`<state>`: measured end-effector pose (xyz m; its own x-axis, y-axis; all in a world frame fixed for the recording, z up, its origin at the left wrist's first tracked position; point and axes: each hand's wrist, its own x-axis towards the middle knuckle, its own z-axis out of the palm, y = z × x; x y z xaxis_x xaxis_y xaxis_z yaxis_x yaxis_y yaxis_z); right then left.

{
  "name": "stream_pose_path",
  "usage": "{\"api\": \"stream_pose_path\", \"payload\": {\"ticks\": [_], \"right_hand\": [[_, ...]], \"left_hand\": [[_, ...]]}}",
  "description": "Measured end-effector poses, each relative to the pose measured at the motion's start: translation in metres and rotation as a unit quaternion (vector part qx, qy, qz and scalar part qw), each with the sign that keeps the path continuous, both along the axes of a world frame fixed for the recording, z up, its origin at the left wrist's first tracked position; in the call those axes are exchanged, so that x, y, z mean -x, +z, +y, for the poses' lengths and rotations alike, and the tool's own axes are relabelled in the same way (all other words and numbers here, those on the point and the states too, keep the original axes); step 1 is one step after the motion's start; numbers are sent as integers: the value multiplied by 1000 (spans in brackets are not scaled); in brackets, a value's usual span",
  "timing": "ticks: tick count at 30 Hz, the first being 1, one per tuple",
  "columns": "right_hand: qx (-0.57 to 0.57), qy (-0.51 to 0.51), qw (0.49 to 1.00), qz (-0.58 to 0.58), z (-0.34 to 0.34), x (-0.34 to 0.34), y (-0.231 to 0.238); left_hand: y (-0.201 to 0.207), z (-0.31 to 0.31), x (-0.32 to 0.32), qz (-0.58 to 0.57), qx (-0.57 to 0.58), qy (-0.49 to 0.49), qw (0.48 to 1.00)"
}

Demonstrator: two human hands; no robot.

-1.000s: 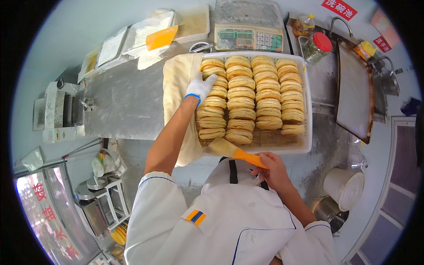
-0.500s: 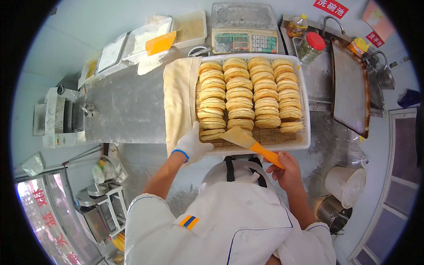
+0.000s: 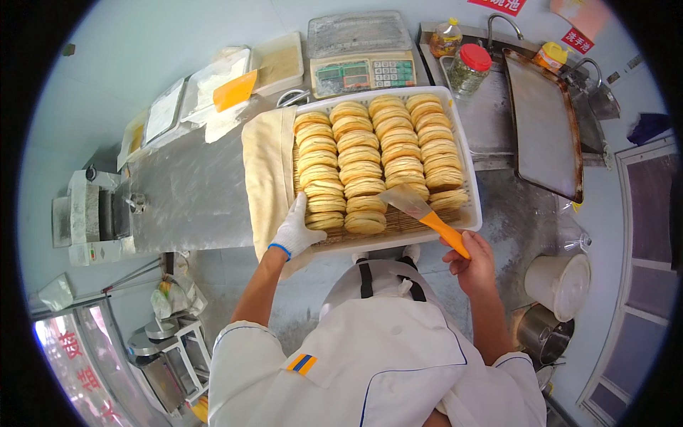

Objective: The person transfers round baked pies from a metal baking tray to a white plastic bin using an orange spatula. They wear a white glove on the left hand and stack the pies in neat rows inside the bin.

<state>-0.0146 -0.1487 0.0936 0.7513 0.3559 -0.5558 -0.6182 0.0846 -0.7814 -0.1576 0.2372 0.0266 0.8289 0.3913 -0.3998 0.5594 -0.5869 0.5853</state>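
A white plastic tray [image 3: 467, 153] lined with a slatted mat holds rows of round, layered flatbreads [image 3: 359, 171] stacked on edge. My left hand [image 3: 295, 233], in a white glove with a blue cuff, rests against the near end of the leftmost row, thumb and fingers spread. My bare right hand [image 3: 473, 265] is closed round the orange handle of a scraper [image 3: 435, 222]. The scraper's wide, thin blade reaches over the tray to the near end of the third row. A beige cloth [image 3: 267, 178] lies folded over the tray's left side.
Behind the tray stands a floury digital scale [image 3: 363, 75]. Tubs of flour [image 3: 220, 75] and an orange dough scraper [image 3: 235, 90] are at back left. A red-lidded jar [image 3: 469, 70] and a large baking pan [image 3: 544, 124] are on the right, and a white bucket [image 3: 558, 288] below.
The scraper has moved right, from the near end of the second row to the third. The breads at the near ends sit differently. The view has shifted, while my left hand stays by the left row.
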Motion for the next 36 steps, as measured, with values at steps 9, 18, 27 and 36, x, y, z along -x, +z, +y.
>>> {"api": "stream_pose_path", "payload": {"ticks": [9,18,27,36], "right_hand": [[-15,-2,999,-33,-8,-11,-4],[-83,-90,989,-89,-26,-49,-18],[-121,-16,988,-93,-56,-144,-12],[-105,18,991,-78,-80,-191,-14]], "left_hand": [[17,-4,7,-20,8,25,999],[8,6,-8,-128,-43,83,987],[-47,42,-110,-129,27,291,948],[-61,36,-119,-86,-34,301,949]]}}
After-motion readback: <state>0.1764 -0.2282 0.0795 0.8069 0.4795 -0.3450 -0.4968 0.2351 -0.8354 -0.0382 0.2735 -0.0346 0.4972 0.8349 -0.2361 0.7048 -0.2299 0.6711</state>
